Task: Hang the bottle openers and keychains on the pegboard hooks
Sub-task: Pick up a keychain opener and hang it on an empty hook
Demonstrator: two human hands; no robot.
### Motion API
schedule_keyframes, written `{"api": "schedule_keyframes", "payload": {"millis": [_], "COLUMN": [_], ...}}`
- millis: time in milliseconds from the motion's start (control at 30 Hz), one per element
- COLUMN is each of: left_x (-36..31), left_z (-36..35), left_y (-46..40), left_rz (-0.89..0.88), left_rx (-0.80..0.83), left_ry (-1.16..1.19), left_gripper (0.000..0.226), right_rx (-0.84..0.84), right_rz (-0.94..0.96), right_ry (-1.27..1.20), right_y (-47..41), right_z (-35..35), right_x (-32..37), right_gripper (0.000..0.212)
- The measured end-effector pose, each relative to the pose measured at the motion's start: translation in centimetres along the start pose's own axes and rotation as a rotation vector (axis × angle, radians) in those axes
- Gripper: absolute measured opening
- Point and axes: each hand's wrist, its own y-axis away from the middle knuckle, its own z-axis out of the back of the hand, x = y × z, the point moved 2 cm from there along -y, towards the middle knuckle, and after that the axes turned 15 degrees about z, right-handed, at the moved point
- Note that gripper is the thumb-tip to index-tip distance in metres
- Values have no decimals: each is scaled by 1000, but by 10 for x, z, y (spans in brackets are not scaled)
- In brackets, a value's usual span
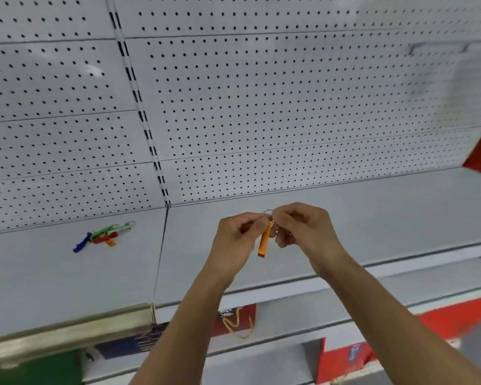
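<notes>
**Orange opener held by its ring over the shelf**

We read no brand, label or lettering on any task item. The packaging on the lower shelves carries print, but it is too blurred for us to read.

We see both hands raised together above the grey shelf (345,207), in front of the pegboard (261,107). The left hand (238,243) has its fingers curled in and pinches the top of the orange bottle opener (264,241) between thumb and fingertips. The right hand (303,226) is also curled, its thumb and forefinger pinching the metal ring (267,212) that sits at the opener's upper end. A sliver of the ring shows above the fingers.

Orientation: the opener's long axis runs near vertical, tilted slightly, with the ring end up and to the right, and the free end down and to the left. It hangs clear of the shelf surface, touching only the fingers.

Well to the left, on the neighbouring shelf section, we note a small pile of openers and keychains (103,236) lying flat near the foot of the pegboard. Blue, green, red and orange pieces overlap; we cannot separate them into a count. The blue piece points down and to the left, the green one up and to the right.

Below the shelf edge we see red packaging (236,320) with a yellow cord, and a green box (34,368) at the lower left.
</notes>
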Motion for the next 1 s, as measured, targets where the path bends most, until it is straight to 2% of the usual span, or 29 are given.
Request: {"api": "schedule_keyframes", "payload": {"millis": [167,300,433,633,733,867,1000], "left_x": [-11,-25,-46,-70,-81,-95,-100], "left_z": [-69,-107,-135,-172,-189,-214,-233], "left_y": [13,10,-7,-49,-70,-100,-124], "left_rz": [43,20,-21,10,15,-69,-252], "left_rx": [117,197,178,76,95,68,-189], "left_ry": [16,-9,-20,4,-41,-279,-804], "left_gripper": [16,13,11,14,12,14,33], "right_rx": [-63,-165,-227,-354,-409,-430,-410], "right_rz": [24,74,129,247,287,291,281], "right_ry": [128,127,82,61,54,45,36], "right_y": [14,8,-10,-55,-78,-106,-127], "right_z": [72,112,140,189,219,251,268], "right_x": [9,19,31,61,76,82,69], "right_gripper": [9,9,12,9,9,10,9]}}
